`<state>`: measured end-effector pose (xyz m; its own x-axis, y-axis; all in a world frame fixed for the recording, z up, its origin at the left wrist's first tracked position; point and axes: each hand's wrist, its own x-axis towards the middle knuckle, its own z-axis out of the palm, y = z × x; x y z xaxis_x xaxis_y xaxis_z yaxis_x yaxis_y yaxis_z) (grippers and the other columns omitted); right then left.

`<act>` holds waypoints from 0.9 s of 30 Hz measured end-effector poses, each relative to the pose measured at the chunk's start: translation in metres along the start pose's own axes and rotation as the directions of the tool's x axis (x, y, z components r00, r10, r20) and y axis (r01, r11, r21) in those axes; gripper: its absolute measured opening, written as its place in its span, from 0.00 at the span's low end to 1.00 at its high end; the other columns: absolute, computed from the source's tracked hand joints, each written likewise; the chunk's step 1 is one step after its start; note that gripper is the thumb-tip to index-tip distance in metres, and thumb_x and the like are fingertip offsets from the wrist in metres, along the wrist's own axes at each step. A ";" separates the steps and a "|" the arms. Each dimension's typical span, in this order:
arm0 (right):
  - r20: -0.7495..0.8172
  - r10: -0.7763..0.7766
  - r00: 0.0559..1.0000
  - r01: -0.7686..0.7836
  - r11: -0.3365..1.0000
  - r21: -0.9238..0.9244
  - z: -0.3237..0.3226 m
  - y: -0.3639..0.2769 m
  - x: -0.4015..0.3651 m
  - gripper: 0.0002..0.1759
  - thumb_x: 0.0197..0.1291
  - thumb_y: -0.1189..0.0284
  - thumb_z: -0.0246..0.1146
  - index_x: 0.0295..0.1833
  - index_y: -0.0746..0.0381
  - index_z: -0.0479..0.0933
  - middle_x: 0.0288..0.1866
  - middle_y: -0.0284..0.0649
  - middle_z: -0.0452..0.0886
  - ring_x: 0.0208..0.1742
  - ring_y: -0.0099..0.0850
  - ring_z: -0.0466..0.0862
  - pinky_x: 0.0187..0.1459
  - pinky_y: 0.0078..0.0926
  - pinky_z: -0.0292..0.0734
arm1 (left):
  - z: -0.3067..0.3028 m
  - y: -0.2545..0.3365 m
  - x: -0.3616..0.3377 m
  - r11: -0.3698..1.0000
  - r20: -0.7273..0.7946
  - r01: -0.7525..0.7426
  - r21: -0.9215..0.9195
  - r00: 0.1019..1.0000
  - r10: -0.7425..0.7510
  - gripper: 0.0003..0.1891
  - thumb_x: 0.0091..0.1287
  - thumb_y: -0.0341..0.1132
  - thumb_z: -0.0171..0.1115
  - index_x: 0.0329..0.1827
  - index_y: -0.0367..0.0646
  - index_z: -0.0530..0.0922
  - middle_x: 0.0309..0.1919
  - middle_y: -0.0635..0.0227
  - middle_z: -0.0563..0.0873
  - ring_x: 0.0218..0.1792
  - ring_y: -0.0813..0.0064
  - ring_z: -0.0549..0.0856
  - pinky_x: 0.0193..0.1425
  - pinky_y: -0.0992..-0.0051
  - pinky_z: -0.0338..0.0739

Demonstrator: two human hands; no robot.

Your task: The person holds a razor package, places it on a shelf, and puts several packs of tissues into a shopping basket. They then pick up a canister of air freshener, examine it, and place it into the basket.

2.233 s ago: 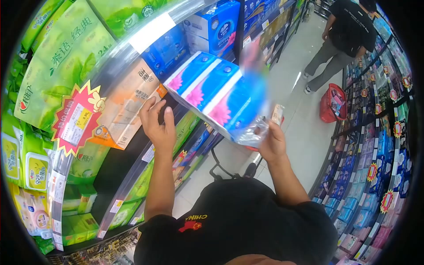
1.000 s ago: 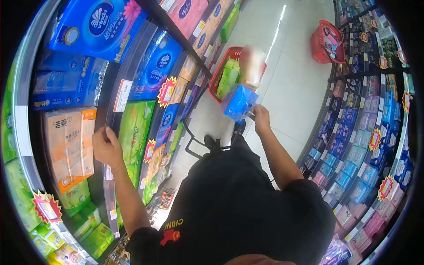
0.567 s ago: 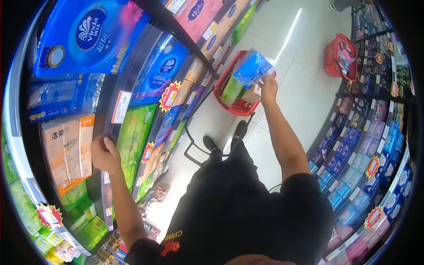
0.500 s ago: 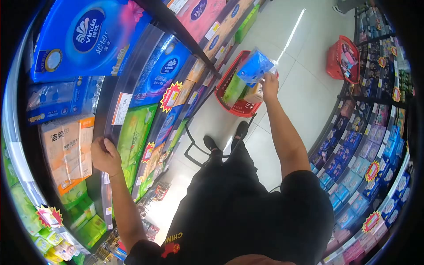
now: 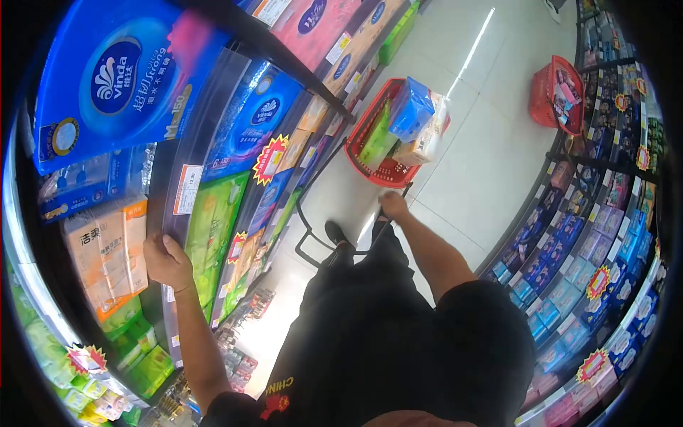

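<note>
Head view, left hand: the left hand [image 5: 167, 260] is curled shut, fingers wrapped over the lower edge of the clear plastic shelf rail [image 5: 186, 164].
Beside it: an orange-and-white wrapped paper pack [image 5: 107, 245] sits just left of the knuckles, and a flat green tissue pack [image 5: 213, 228] just right.
Right hand: the right hand [image 5: 393, 206] is low in front of the body, at the top of the black tubular trolley handle [image 5: 313, 235]. It is small and blurred, so I cannot tell whether it grips the handle.
Tissue pack: the blue plastic-wrapped tissue pack [image 5: 411, 108] lies on top of the load in the red plastic shopping basket [image 5: 388, 174], well apart from both hands.
Farther out: a second red basket [image 5: 555, 96] stands on the pale tiled floor [image 5: 469, 164] by the opposite shelves.
</note>
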<state>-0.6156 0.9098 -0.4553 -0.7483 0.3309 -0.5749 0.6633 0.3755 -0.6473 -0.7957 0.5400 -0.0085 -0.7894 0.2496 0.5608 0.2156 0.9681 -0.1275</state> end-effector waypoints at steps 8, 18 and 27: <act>0.583 -0.143 0.800 0.348 0.902 -0.256 0.047 0.017 -0.108 0.15 0.61 0.64 0.53 0.45 0.57 0.83 0.44 0.48 0.83 0.49 0.48 0.84 0.49 0.45 0.80 | -0.004 0.003 0.000 0.999 0.006 0.023 -0.048 1.000 -0.022 0.12 0.69 0.39 0.58 0.43 0.39 0.80 0.33 0.57 0.84 0.33 0.58 0.85 0.36 0.65 0.78; 0.548 -0.102 0.830 0.317 0.895 -0.314 0.017 -0.051 -0.134 0.30 0.62 0.51 0.58 0.61 0.61 0.77 0.61 0.50 0.79 0.63 0.57 0.75 0.67 0.49 0.66 | -0.020 0.005 0.003 0.990 -0.055 -0.040 -0.136 0.998 0.033 0.08 0.63 0.39 0.64 0.39 0.45 0.81 0.25 0.67 0.78 0.27 0.64 0.79 0.31 0.66 0.73; 0.677 -0.218 0.703 0.477 0.851 -0.221 0.126 -0.097 -0.144 0.29 0.62 0.52 0.56 0.59 0.63 0.76 0.56 0.54 0.81 0.59 0.50 0.79 0.60 0.44 0.73 | -0.031 -0.013 -0.002 0.970 -0.047 -0.100 -0.222 0.995 0.091 0.11 0.59 0.39 0.66 0.42 0.45 0.81 0.29 0.66 0.78 0.31 0.63 0.79 0.33 0.64 0.74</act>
<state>-0.5721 0.7168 -0.3725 -0.6695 -0.4354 -0.6018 0.2069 0.6689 -0.7140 -0.7789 0.5266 0.0177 -0.7385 0.3359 0.5846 0.4151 0.9098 0.0016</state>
